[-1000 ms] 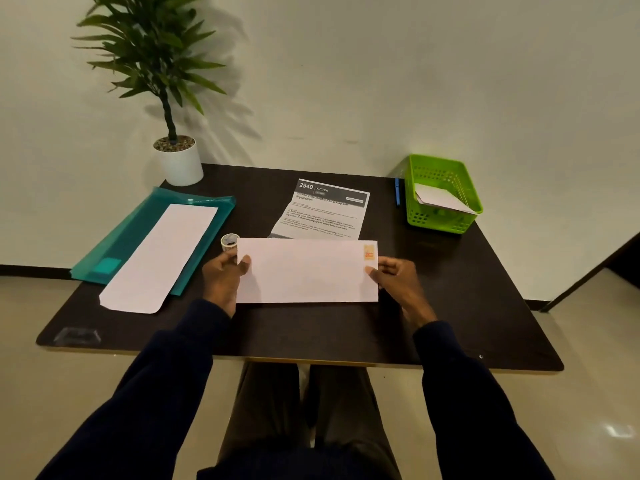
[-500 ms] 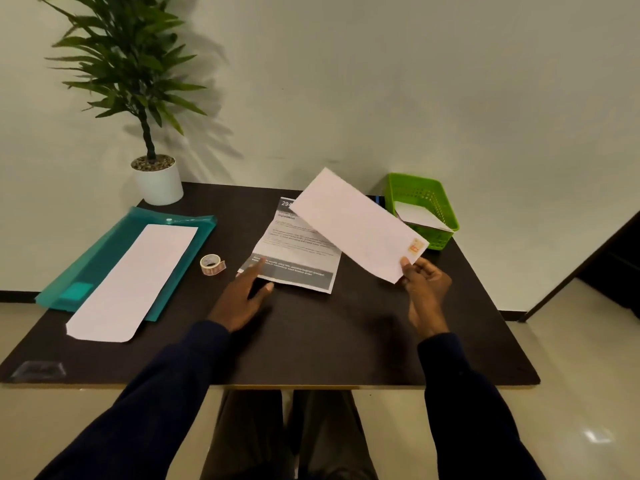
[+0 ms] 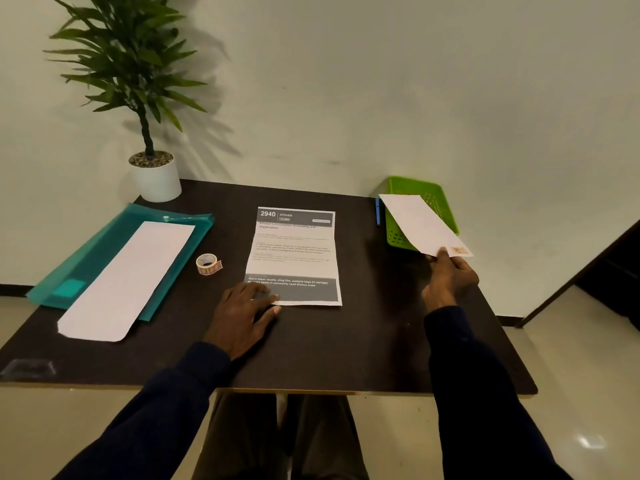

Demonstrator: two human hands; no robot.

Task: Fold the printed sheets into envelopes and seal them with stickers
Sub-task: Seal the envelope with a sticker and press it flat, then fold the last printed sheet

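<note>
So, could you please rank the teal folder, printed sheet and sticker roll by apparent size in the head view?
1. teal folder, largest though partly covered
2. printed sheet
3. sticker roll, by far smallest

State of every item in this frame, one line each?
White paper envelope: stickered, pinched by right hand.
Printed paper sheet: unfolded, creased, flat; left hand touching corner.
Small sticker roll: lying untouched.
Teal plastic folder: flat, white paper atop.
Green plastic basket: upright, partly hidden by envelope.

Saw a dark brown table (image 3: 346, 341), teal folder (image 3: 86, 261), lime-green latticed basket (image 3: 415, 186), white envelope (image 3: 415, 223) with orange sticker (image 3: 460, 251), white printed sheet (image 3: 294, 254) banded in dark grey.
</note>
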